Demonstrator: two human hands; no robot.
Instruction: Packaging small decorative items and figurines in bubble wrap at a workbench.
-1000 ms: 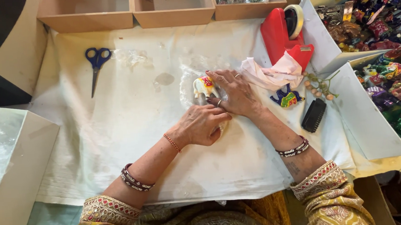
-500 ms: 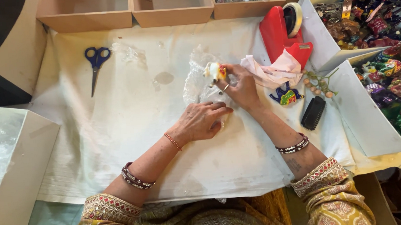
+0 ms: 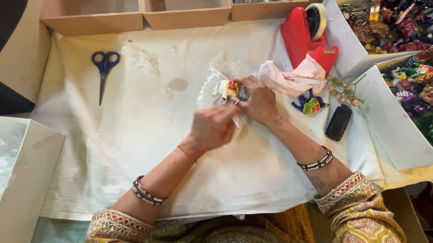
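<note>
Head view: wrapping a little painted elephant figurine (image 3: 227,89) in clear plastic wrap (image 3: 214,83) at mid-table.

Both my hands are on it. My right hand (image 3: 260,102) has its fingers closed round the figurine's back end, pinning it on the white paper table cover (image 3: 126,143), and my left hand (image 3: 215,127) is curled over the crinkly film just beside it. My tip, for what it's worth: keep the film taut, fold it snug over the legs, and don't squeeze the painted bits. Tape dispenser (image 3: 306,36) sits near, scissors (image 3: 103,68) well apart on the left.
</note>
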